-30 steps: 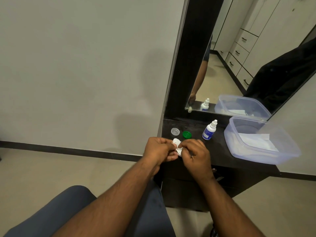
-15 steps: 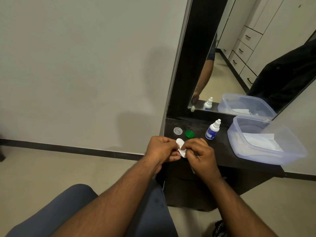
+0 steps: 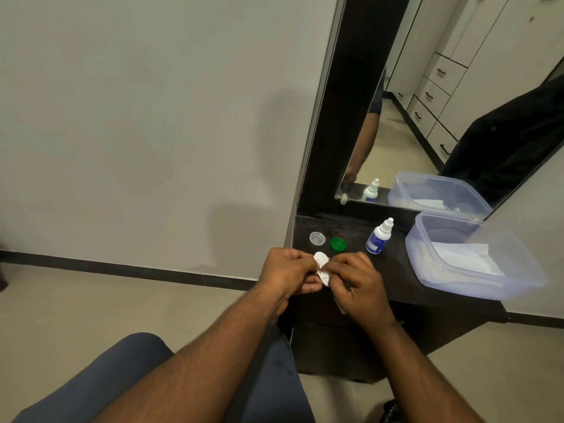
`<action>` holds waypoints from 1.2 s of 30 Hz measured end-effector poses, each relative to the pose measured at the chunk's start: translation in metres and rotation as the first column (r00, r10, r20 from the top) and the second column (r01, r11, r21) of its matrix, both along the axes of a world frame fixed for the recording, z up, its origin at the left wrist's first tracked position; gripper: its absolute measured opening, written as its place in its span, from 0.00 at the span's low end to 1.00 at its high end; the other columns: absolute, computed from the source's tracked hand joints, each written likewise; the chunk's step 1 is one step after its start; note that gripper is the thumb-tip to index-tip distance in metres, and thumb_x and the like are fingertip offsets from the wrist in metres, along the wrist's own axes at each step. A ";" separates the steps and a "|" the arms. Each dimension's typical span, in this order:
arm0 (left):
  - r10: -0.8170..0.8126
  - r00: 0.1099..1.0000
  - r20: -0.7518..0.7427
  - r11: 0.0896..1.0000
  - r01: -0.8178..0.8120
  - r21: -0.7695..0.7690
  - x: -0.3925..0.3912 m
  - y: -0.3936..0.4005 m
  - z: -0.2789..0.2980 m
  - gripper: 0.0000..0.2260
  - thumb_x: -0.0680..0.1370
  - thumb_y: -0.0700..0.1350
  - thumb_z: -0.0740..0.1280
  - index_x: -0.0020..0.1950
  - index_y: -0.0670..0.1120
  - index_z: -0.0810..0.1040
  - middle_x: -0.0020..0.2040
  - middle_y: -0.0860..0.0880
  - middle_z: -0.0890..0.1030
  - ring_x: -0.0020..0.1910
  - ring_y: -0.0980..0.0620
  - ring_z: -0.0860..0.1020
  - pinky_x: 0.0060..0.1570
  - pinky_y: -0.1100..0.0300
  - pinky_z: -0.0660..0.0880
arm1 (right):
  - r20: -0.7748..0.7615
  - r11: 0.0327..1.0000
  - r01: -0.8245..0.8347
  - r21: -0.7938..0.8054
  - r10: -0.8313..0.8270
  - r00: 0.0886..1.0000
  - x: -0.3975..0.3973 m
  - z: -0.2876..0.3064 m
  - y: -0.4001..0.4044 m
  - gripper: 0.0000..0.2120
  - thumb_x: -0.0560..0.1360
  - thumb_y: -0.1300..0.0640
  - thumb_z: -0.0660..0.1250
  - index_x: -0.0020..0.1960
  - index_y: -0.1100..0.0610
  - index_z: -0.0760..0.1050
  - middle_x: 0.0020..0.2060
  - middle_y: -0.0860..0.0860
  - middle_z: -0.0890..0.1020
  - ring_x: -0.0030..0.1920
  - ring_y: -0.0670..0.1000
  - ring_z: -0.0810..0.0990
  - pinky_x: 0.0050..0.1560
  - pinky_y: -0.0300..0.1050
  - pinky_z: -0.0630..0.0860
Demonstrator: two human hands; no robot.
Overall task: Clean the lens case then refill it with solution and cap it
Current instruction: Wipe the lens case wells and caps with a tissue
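My left hand [image 3: 288, 273] grips the white lens case [image 3: 320, 260] over the front edge of the dark counter [image 3: 393, 270]. My right hand [image 3: 355, 280] pinches something white against the case; a tissue, as far as I can tell, mostly hidden by the fingers. A clear cap [image 3: 317, 238] and a green cap [image 3: 338, 244] lie on the counter just beyond my hands. The small white solution bottle [image 3: 379, 237] with a blue label stands upright to their right, its cap on.
A clear plastic tub [image 3: 506, 279] holding white tissues sits at the counter's right end. A tall mirror [image 3: 427, 117] in a black frame rises behind the counter. A grey wall is to the left; my knee in dark trousers [image 3: 100, 383] shows below.
The view has shifted slightly. Both hands stay together on the case, the right hand's fingers working a little against it. The caps and bottle have not moved.
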State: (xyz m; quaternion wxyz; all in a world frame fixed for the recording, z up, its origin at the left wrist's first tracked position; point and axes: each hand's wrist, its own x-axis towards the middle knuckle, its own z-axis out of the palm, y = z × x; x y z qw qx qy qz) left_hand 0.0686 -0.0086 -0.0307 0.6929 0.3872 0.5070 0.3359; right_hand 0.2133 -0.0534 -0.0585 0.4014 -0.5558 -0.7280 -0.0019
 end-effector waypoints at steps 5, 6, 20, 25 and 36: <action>0.022 1.000 -0.013 1.000 -0.022 -0.014 0.002 0.001 0.000 0.04 0.74 0.33 0.67 0.46 0.37 0.81 0.34 0.40 0.83 0.28 0.52 0.81 0.32 0.58 0.82 | -0.127 0.979 0.091 -0.184 -0.115 0.985 0.001 0.007 0.001 0.08 0.68 0.66 0.68 0.43 0.59 0.84 0.40 0.45 0.81 0.45 0.51 0.79 0.46 0.43 0.76; 0.023 1.000 -0.015 1.000 -0.024 -0.015 0.002 0.001 -0.001 0.03 0.74 0.33 0.68 0.46 0.37 0.81 0.34 0.41 0.83 0.28 0.51 0.81 0.32 0.58 0.82 | -0.102 0.975 0.085 -0.207 -0.108 0.989 0.003 0.010 0.001 0.09 0.68 0.68 0.69 0.43 0.58 0.84 0.41 0.45 0.81 0.45 0.50 0.79 0.47 0.43 0.76; 0.043 0.999 -0.009 0.999 -0.043 0.005 0.002 -0.001 -0.001 0.03 0.74 0.33 0.68 0.45 0.38 0.81 0.38 0.41 0.84 0.32 0.50 0.83 0.33 0.57 0.82 | -0.570 0.927 0.014 -0.374 -0.242 0.785 0.014 0.036 -0.002 0.09 0.73 0.67 0.68 0.46 0.55 0.83 0.45 0.46 0.83 0.45 0.36 0.79 0.44 0.28 0.73; 0.011 1.000 0.022 1.000 -0.011 0.005 -0.001 -0.001 -0.001 0.04 0.75 0.34 0.67 0.48 0.37 0.81 0.40 0.40 0.85 0.33 0.50 0.83 0.36 0.56 0.83 | -0.213 0.986 0.037 -0.165 -0.072 0.974 0.005 0.025 -0.003 0.09 0.69 0.70 0.71 0.46 0.59 0.83 0.42 0.47 0.82 0.47 0.39 0.79 0.47 0.27 0.73; -0.061 0.997 0.053 0.998 0.060 0.028 -0.007 0.000 -0.003 0.05 0.75 0.36 0.69 0.50 0.37 0.81 0.43 0.38 0.85 0.38 0.47 0.84 0.36 0.54 0.83 | 0.192 0.987 -0.095 -0.132 0.120 0.974 0.000 0.035 0.000 0.05 0.68 0.66 0.71 0.43 0.58 0.81 0.41 0.50 0.82 0.43 0.48 0.78 0.45 0.41 0.76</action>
